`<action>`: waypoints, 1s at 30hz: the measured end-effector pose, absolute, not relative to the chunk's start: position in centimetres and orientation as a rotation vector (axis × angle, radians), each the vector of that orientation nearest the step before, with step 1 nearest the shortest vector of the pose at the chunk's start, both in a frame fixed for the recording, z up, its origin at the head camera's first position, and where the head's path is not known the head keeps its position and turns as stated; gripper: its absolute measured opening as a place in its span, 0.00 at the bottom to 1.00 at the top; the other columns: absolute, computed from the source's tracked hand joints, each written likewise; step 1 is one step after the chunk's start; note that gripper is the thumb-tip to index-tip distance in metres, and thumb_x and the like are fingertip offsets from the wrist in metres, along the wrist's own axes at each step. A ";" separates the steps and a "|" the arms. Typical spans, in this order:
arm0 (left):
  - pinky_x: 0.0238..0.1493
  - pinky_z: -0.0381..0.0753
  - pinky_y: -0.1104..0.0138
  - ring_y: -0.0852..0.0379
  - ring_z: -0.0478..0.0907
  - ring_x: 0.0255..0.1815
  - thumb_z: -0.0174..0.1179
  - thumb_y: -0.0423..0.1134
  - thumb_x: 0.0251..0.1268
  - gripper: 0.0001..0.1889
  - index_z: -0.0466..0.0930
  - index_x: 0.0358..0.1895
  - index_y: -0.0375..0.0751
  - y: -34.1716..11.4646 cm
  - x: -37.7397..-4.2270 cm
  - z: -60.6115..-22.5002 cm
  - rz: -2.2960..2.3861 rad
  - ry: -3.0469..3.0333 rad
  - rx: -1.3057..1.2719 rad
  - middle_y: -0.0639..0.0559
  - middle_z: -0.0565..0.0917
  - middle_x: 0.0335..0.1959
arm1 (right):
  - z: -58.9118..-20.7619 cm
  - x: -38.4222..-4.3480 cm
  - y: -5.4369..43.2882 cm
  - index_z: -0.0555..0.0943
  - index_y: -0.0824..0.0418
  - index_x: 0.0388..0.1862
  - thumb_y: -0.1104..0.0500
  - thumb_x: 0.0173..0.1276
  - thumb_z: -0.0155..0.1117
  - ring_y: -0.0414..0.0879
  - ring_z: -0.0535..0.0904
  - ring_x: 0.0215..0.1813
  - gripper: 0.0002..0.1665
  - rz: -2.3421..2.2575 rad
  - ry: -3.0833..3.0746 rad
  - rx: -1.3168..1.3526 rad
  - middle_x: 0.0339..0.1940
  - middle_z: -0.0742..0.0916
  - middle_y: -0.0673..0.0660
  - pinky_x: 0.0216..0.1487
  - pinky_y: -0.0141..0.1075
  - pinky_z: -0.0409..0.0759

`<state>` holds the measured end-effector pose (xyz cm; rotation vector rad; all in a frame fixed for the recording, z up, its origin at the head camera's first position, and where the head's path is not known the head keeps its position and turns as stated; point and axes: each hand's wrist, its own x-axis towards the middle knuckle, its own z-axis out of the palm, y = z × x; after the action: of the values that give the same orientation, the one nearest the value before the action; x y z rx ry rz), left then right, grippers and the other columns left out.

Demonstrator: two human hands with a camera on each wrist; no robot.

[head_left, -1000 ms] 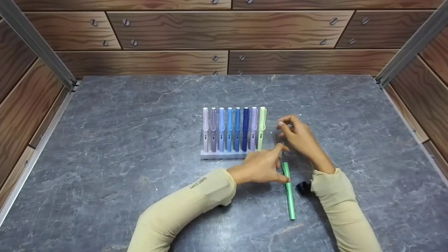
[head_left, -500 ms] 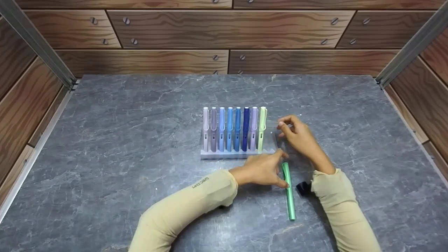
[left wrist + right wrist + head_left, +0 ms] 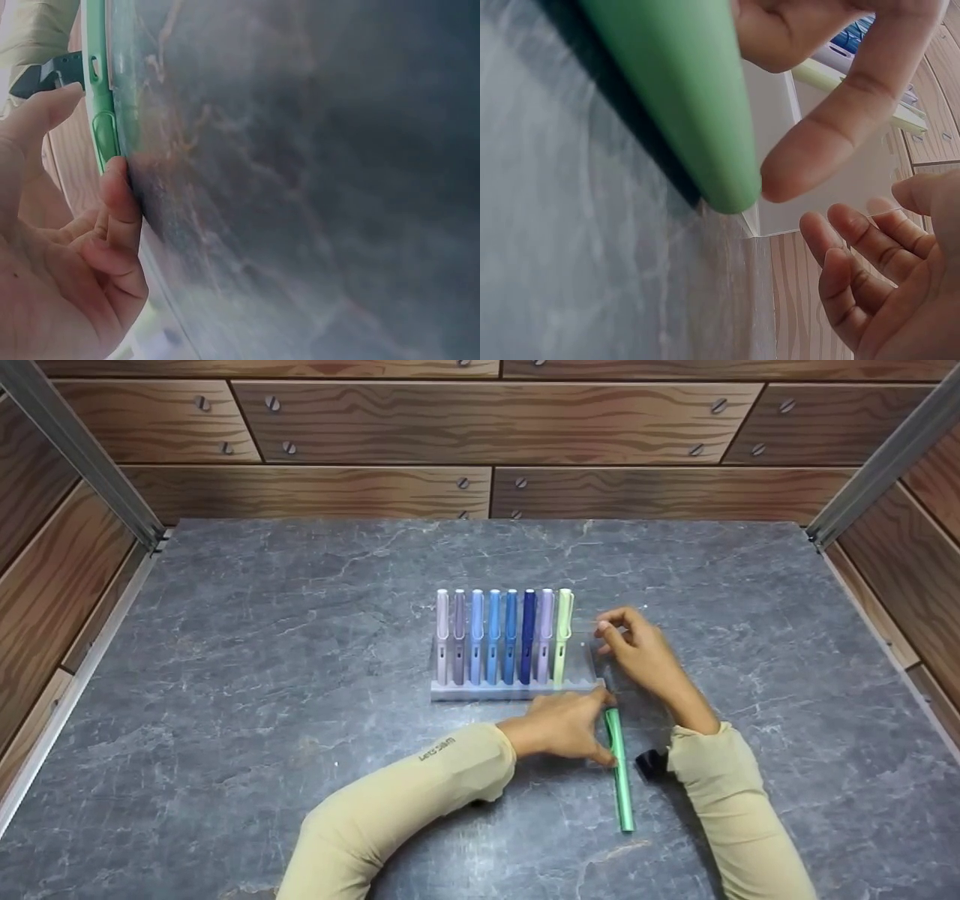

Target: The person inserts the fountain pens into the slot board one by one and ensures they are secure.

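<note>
A green pen (image 3: 621, 780) lies on the grey table in front of a clear pen stand (image 3: 480, 691). My left hand (image 3: 566, 727) is spread beside it, thumb at the pen's side and index fingertip right at its far end. The left wrist view shows the same thumb and index finger (image 3: 120, 199) along the pen's clip side. My right hand (image 3: 634, 649) holds the stand's upper right corner between thumb and fingers; the right wrist view shows its fingers (image 3: 870, 259) at the clear sheet's edge. Several capped pens (image 3: 493, 637) in purple, blue and pale green stand in the stand's left and middle slots.
A black wrist-camera piece (image 3: 651, 765) sits by the right sleeve, close to the green pen. Wood-patterned walls (image 3: 491, 424) rise behind and at both sides of the marbled table (image 3: 262, 660). Metal posts (image 3: 82, 450) stand at the back corners.
My left hand has shifted slightly nearer and to the right, its index finger lowering to the green pen's far end. The right hand and the stand have stayed in place.
</note>
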<state>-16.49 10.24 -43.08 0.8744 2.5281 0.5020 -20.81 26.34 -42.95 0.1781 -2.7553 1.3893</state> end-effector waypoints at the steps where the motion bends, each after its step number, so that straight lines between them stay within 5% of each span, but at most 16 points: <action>1: 0.32 0.72 0.67 0.60 0.80 0.44 0.72 0.61 0.44 0.39 0.67 0.63 0.61 10.3 -16.5 -43.1 0.498 2.531 0.870 0.60 0.84 0.48 | -43.0 -20.8 26.3 0.73 0.68 0.53 0.54 0.77 0.47 0.58 0.85 0.40 0.18 1.389 -2.755 0.178 0.45 0.84 0.67 0.40 0.25 0.77; 30: 0.30 0.72 0.64 0.60 0.76 0.34 0.73 0.59 0.44 0.34 0.70 0.56 0.59 11.2 -16.3 -43.4 0.357 2.605 0.871 0.61 0.78 0.32 | -42.9 -20.8 26.3 0.73 0.68 0.53 0.54 0.77 0.47 0.55 0.85 0.40 0.18 1.391 -2.760 0.173 0.45 0.84 0.67 0.39 0.26 0.77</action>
<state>-16.31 11.21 -43.41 0.8708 2.6052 0.3567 -20.84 26.32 -42.94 0.1730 -2.7596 1.3914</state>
